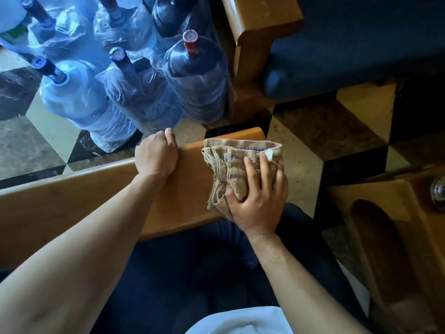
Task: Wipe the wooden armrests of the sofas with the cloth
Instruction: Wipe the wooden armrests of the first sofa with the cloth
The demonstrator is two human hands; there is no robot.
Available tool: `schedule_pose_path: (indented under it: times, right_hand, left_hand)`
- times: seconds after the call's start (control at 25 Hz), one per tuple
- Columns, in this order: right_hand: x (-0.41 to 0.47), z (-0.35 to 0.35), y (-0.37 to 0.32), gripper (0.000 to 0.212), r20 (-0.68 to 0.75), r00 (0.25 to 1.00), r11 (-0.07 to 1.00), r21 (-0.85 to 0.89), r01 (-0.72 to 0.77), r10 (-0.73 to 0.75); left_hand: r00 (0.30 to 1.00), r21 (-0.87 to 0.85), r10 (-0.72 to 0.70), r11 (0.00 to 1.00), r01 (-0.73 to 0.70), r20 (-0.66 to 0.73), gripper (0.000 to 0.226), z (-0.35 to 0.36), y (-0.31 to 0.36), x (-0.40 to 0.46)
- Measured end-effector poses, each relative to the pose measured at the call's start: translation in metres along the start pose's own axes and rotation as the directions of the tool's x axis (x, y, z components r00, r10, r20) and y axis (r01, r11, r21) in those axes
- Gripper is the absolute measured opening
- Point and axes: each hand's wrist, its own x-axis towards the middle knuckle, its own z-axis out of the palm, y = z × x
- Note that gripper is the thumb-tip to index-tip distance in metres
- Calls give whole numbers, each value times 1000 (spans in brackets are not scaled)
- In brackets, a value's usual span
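The right hand (258, 194), fingers spread, pressed the cloth (237, 165) onto the near armrest (187, 189) by its end; the left hand (156, 155) gripped its far edge. The farther armrest (262, 18) probably awaited wiping.

Both bare arms reach forward. The left hand (156, 157) is curled over the far edge of the armrest (187, 189), thumb tucked. The right hand (258, 198) lies flat with fingers (265, 169) spread, pressing on the cloth (231, 160) near the armrest's end.
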Motion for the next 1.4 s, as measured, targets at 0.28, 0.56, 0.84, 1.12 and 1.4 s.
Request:
schedule_pose_path:
  times: [0.28, 0.56, 0.84, 1.12, 1.4]
  right_hand:
    - [159, 4, 15, 68, 463, 818, 886, 131, -444, 341]
    - [245, 7, 59, 59, 705, 685, 752, 349, -559, 182]
    - [337, -85, 138, 60, 736, 621, 458, 469, -755, 271]
    - [410, -146, 146, 48, 697, 651, 422, 515, -746, 301]
    - [466, -142, 96, 53, 675, 704, 486, 550, -679, 219]
  left_hand:
    - [991, 83, -102, 992, 94, 91, 53, -4, 27, -11]
    - [996, 42, -56, 998, 53, 70, 50, 16, 151, -30]
    - [968, 23, -217, 976, 216, 129, 45, -35, 263, -39]
    - [979, 10, -190, 982, 190, 75, 46, -110, 317, 12]
    - [971, -51, -230, 971, 233, 62, 45, -130, 323, 48]
